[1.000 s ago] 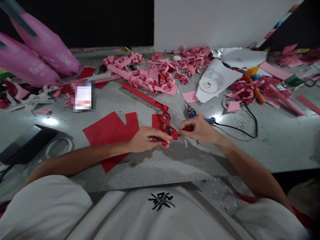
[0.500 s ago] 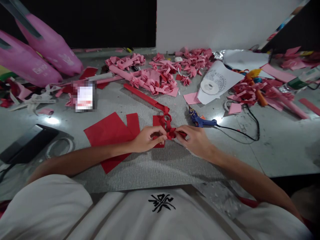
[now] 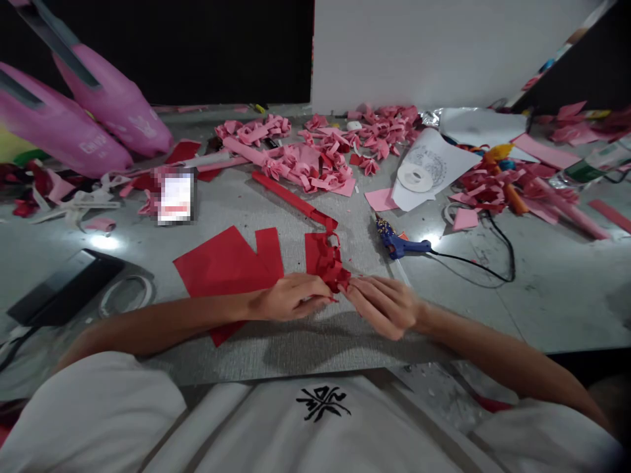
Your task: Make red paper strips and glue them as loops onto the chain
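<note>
A curled red paper strip (image 3: pixel 332 268) lies between my two hands, in front of a long rolled red paper stick (image 3: pixel 288 197). My left hand (image 3: pixel 297 297) pinches the near left end of the curled strip. From the right, my right hand (image 3: pixel 382 303) has its fingertips closed on the strip's right edge. Under the strip is a small red paper piece (image 3: pixel 312 253). Larger red sheets (image 3: pixel 217 263) lie to the left, partly beneath my left forearm.
A blue glue gun (image 3: pixel 401 246) with a black cord lies to the right. Pink paper pieces (image 3: pixel 305 157) are heaped at the back. White paper (image 3: pixel 438 157) bears a tape roll (image 3: pixel 415 178). A black device (image 3: pixel 64 289) and pink bottles (image 3: pixel 123 112) are left.
Both hands have moved slightly down in view with the curled strip. The fingers of my right hand are now more extended across the strip's edge. The whole view has shifted a little.
</note>
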`<state>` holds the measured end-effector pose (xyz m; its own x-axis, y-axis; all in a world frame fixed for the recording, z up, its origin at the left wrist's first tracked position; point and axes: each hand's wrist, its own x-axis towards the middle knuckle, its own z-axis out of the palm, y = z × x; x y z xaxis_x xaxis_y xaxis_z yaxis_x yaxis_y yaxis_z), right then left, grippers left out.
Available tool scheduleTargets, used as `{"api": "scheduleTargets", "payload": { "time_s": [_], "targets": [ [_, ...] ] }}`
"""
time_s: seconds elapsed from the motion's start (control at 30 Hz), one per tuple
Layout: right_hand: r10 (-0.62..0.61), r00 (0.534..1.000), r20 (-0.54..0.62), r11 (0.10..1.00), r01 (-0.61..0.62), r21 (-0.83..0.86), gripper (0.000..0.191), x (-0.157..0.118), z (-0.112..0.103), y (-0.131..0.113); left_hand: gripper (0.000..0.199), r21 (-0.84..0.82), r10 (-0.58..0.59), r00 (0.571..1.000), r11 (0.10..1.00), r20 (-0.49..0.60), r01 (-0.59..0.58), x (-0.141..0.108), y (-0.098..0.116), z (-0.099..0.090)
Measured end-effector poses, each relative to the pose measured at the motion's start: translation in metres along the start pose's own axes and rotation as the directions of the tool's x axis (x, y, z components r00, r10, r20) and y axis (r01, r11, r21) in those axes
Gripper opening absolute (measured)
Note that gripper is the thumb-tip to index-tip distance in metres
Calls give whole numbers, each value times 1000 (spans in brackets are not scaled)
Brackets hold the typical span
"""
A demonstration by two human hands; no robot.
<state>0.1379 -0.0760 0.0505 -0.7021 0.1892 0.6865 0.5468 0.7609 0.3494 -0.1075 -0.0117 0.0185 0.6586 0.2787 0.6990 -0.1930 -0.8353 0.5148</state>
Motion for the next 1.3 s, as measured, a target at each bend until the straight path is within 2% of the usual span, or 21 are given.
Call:
{"api": "scheduleTargets", "payload": {
  "time_s": [0.03, 0.1, 0.17, 0.23, 0.3, 0.37, 0.5, 0.6, 0.67, 0.73, 0.83, 0.9, 0.97, 1.07, 1.17, 1.3],
  "targets": [
    [-47, 998, 36, 997, 49, -53, 13, 0, 2, 2, 7, 28, -61, 998, 998, 0, 61, 0, 0, -1],
    [-60, 994, 94, 991, 71, -113, 17, -1, 7, 6, 12, 76, -173, 985, 982, -10, 173, 1, 1, -3],
    [-8, 991, 132, 993, 24, -116, 19, -4, 13, 8, 13, 74, -244, 970, 967, -7, 244, 4, 0, -5],
    [62, 984, 169, 995, -48, -85, 30, -8, 18, 9, 12, 35, -288, 958, 957, -3, 288, 7, -2, -6],
    [137, 963, 234, 990, -125, -65, 43, -11, 23, 8, 13, -9, -321, 947, 947, -5, 321, 10, -5, -5],
    [213, 934, 287, 977, -201, -72, 47, -14, 28, 6, 16, -45, -356, 934, 934, -17, 355, 11, -7, -4],
    [379, 882, 280, 921, -388, -24, 28, -16, 38, 3, 18, -92, -425, 905, 902, -23, 421, 9, -10, -1],
    [456, 848, 270, 871, -488, 60, 20, -16, 40, 3, 5, -157, -468, 882, 876, -51, 456, 6, -11, 3],
    [496, 832, 248, 852, -522, 49, 15, -16, 40, 3, 17, -222, -495, 867, 852, -50, 474, 4, -13, 5],
    [500, 836, 226, 859, -512, -6, 11, -15, 39, 3, 27, -255, -500, 866, 840, -26, 478, 2, -14, 7],
    [430, 880, 200, 901, -431, -45, 12, -14, 38, 2, 26, -259, -485, 875, 844, 9, 470, 2, -16, 7],
    [412, 892, 185, 909, -417, -9, 16, -15, 39, 0, 24, -262, -472, 881, 848, 26, 461, 3, -16, 7],
    [427, 881, 202, 895, -445, 46, 21, -18, 41, -3, 20, -252, -458, 889, 857, 23, 449, 4, -16, 7],
    [459, 847, 267, 870, -490, 61, 23, -21, 47, -6, 11, -245, -463, 886, 858, 9, 451, 7, -16, 6],
    [527, 773, 353, 814, -579, 54, 16, -18, 45, -1, 9, -340, -523, 851, 794, 42, 504, 9, -19, 4],
    [491, 643, 587, 719, -680, 144, 29, -12, 12, 29, 18, -507, -615, 787, 665, 44, 548, 11, -24, 3]
  ]
}}
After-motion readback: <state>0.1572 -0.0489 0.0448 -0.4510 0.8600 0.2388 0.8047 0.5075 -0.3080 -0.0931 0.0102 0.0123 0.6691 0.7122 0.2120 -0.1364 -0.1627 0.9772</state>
